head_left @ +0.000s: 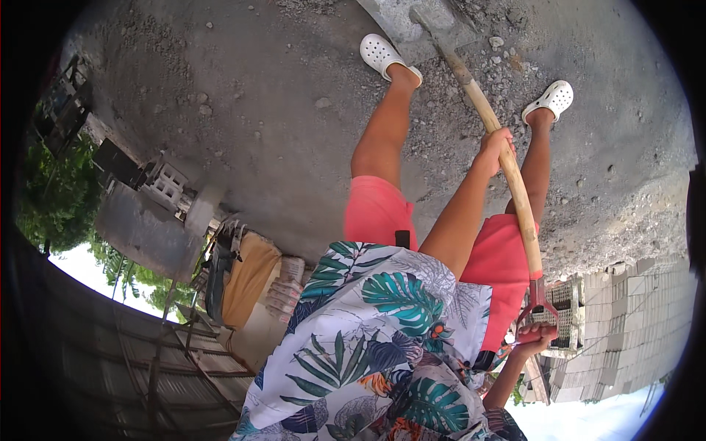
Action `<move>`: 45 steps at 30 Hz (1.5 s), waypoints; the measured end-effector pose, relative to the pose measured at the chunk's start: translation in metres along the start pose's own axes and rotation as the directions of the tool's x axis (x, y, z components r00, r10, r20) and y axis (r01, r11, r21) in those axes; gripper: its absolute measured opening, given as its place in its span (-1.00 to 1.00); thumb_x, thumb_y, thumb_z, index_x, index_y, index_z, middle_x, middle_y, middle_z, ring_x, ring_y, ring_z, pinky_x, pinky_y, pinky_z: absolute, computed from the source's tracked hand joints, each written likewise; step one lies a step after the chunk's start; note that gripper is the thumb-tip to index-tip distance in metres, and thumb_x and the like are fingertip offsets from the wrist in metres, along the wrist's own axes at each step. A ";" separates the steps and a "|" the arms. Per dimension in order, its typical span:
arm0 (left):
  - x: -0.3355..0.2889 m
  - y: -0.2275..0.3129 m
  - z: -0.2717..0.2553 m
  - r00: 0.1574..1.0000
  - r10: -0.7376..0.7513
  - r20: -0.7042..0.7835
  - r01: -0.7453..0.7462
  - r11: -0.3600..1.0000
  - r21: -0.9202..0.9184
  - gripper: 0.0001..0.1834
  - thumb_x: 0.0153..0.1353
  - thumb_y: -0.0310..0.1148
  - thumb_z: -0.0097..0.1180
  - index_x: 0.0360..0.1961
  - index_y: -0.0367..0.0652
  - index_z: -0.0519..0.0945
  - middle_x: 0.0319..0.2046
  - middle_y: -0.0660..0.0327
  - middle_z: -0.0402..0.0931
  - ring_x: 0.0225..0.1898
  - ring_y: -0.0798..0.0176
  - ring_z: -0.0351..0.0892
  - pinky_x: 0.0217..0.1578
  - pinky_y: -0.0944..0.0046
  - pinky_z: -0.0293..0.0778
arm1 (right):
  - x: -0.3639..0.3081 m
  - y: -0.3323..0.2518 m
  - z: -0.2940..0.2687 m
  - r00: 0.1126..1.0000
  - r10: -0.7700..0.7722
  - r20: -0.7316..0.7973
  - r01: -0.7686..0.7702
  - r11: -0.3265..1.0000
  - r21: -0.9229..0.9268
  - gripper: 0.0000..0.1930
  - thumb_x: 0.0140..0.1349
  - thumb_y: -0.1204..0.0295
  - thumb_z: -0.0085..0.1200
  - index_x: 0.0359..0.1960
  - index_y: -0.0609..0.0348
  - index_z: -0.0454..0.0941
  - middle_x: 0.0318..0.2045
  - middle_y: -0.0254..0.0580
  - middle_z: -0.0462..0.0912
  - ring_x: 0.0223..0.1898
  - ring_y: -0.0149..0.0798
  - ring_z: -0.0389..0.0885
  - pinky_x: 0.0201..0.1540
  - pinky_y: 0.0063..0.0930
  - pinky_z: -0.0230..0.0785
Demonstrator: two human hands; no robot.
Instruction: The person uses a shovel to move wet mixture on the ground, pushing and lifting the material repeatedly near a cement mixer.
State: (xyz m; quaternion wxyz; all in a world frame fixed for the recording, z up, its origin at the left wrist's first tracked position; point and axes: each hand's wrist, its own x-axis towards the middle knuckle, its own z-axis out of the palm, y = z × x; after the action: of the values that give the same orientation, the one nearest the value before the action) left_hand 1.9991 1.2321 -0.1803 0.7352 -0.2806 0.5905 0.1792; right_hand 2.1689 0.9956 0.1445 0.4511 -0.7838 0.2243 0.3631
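A shovel runs from the top of the view down to the right side of my body. Its long wooden shaft [518, 195] is pale and looks curved in this wide view. My left hand [498, 151] is wrapped round the middle of the shaft. Lower down, my right hand [535, 339] grips the red D-shaped handle [540, 294] at the shaft's end. The grey metal blade [434, 37] rests at the ground beside my left foot; the upper edge of the picture cuts part of it off.
I stand with my feet apart in white clogs [551, 101] on grey ground strewn with gravel [471, 103]. Stacked grey blocks [625, 323] stand at the right. At the left are a hollow block [168, 185], an orange-tan cloth [250, 283] and piled sacks [285, 290].
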 end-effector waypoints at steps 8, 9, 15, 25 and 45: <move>-0.021 0.020 0.029 0.968 0.005 0.249 0.055 0.970 -0.235 -0.80 -0.17 -0.37 -0.04 -0.78 -0.08 0.22 -0.78 0.28 0.18 -0.72 0.32 0.23 -0.65 0.32 0.28 | -0.052 -0.056 0.057 0.878 -0.362 0.313 0.424 0.891 -0.161 -0.76 -0.07 0.39 -0.05 -0.40 0.26 0.25 -0.71 -0.21 0.27 -0.75 -0.36 0.29 -0.69 -0.57 0.28; -0.026 0.025 0.033 0.965 0.069 0.254 0.005 0.960 -0.279 -0.81 -0.17 -0.38 -0.05 -0.77 -0.08 0.23 -0.79 0.29 0.17 -0.72 0.34 0.22 -0.65 0.35 0.27 | -0.039 -0.061 0.051 0.875 -0.346 0.339 0.422 0.888 -0.181 -0.78 -0.07 0.41 -0.09 -0.40 0.25 0.24 -0.70 -0.23 0.25 -0.75 -0.37 0.27 -0.68 -0.56 0.26; -0.004 0.019 0.054 0.978 0.159 0.136 -0.138 0.979 -0.150 -0.82 -0.17 -0.33 -0.03 -0.73 -0.09 0.25 -0.78 0.26 0.19 -0.73 0.27 0.23 -0.64 0.29 0.30 | 0.008 -0.088 0.048 0.964 -0.092 0.248 0.122 0.986 -0.110 -0.85 0.00 0.40 -0.16 -0.37 0.10 0.27 -0.66 -0.28 0.25 -0.73 -0.37 0.24 -0.69 -0.52 0.20; 0.041 0.138 0.019 0.982 0.187 0.039 -0.177 0.968 -0.179 -0.86 -0.11 -0.35 -0.05 -0.64 -0.13 0.28 -0.73 0.24 0.21 -0.65 0.21 0.27 -0.45 0.18 0.38 | 0.064 -0.046 0.147 0.956 -0.043 0.289 0.099 0.978 -0.184 -0.88 0.07 0.35 -0.20 -0.43 0.12 0.26 -0.67 -0.27 0.24 -0.70 -0.34 0.23 -0.67 -0.52 0.21; -0.136 0.337 -0.080 0.740 0.659 -0.136 -0.668 0.743 -0.034 -0.84 -0.17 -0.42 -0.11 -0.76 -0.09 0.20 -0.74 0.24 0.21 -0.67 0.26 0.24 -0.51 0.24 0.36 | 0.072 0.052 0.295 0.769 0.077 0.634 -0.020 0.995 -0.096 -0.86 0.00 0.44 -0.11 -0.49 0.29 0.31 -0.70 -0.18 0.37 -0.77 -0.31 0.37 -0.71 -0.53 0.25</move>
State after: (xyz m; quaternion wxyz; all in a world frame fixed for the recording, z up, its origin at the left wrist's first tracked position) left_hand 1.7052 1.4536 -0.1273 0.5761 -0.0913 0.6851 0.4365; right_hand 2.0714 1.2246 -0.0369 0.4578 -0.6265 0.0629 0.6277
